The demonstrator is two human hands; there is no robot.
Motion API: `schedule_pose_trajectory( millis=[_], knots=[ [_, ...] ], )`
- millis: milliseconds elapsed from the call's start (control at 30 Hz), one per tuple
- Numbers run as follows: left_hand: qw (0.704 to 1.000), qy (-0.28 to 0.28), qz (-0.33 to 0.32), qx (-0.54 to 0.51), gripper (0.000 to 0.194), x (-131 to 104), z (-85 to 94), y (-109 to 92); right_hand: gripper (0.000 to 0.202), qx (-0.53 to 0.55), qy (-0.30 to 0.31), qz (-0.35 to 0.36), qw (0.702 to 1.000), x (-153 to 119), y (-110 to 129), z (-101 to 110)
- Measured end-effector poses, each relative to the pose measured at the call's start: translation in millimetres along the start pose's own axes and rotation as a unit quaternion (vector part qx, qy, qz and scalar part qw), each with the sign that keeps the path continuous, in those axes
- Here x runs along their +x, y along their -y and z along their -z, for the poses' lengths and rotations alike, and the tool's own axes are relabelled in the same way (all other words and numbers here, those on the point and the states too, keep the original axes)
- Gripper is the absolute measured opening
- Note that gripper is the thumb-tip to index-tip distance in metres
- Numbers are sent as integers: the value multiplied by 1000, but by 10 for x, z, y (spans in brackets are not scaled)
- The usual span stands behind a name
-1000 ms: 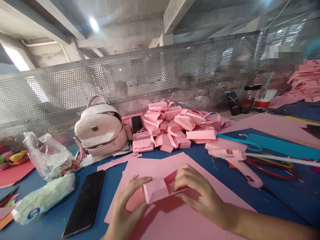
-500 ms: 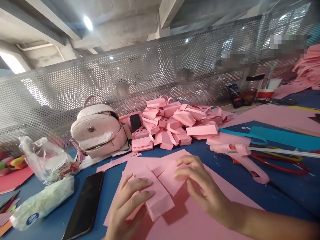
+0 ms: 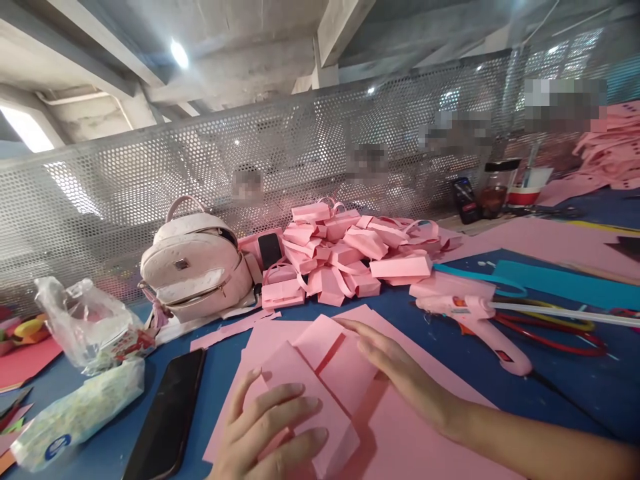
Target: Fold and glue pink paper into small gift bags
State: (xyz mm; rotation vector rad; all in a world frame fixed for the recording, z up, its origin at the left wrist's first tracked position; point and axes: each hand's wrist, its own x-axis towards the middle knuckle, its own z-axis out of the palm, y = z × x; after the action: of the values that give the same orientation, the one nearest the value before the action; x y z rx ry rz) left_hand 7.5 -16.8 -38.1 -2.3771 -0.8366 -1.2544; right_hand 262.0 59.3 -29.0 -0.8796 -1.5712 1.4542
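Observation:
A partly folded pink paper box [image 3: 315,393] lies at an angle on larger pink paper sheets [image 3: 415,433] in front of me. My left hand [image 3: 275,420] rests on its left part with the fingers spread over the paper. Along the right-hand side, my right hand [image 3: 395,367] touches the box with fingers stretched out; its thumb is hidden. One flap at the far end stands up between the hands. Beyond them is a heap of finished-looking pink paper bags [image 3: 345,253] with strip handles.
Left stand a pale pink backpack [image 3: 197,260], a black phone [image 3: 167,407], a tissue pack [image 3: 80,413] and a clear plastic bag [image 3: 83,320]. At right lies a pink glue gun [image 3: 480,323] with its cord, near teal paper [image 3: 565,283]. A perforated metal panel [image 3: 190,160] runs behind.
My right hand has flattened and slid along the box's right side, off the far flap, which now shows. My left hand and the box have come slightly nearer me.

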Motion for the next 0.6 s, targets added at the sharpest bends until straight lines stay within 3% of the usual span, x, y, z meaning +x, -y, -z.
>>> schedule_pose_trajectory(
  millis=[100,200,333,467,533,600],
  knots=[
    [1000,9,10,4,32,-22,-6,30,75,-36,-5,-14,999,-2,4,-3],
    [998,21,39,33,32,-49,-6,96,77,-54,-28,-12,998,2,-31,5],
    [988,31,148,1,54,-91,9,201,77,-58,-75,-5,996,31,-69,7],
    [927,-3,340,-160,46,-132,-3,261,75,-56,-74,13,996,49,-98,-6],
    [895,-9,385,-226,44,-138,-17,277,73,-60,-73,20,995,37,-104,-15],
    [884,3,393,-253,45,-131,-24,272,69,-66,-68,26,995,9,-88,-28]
  ],
)
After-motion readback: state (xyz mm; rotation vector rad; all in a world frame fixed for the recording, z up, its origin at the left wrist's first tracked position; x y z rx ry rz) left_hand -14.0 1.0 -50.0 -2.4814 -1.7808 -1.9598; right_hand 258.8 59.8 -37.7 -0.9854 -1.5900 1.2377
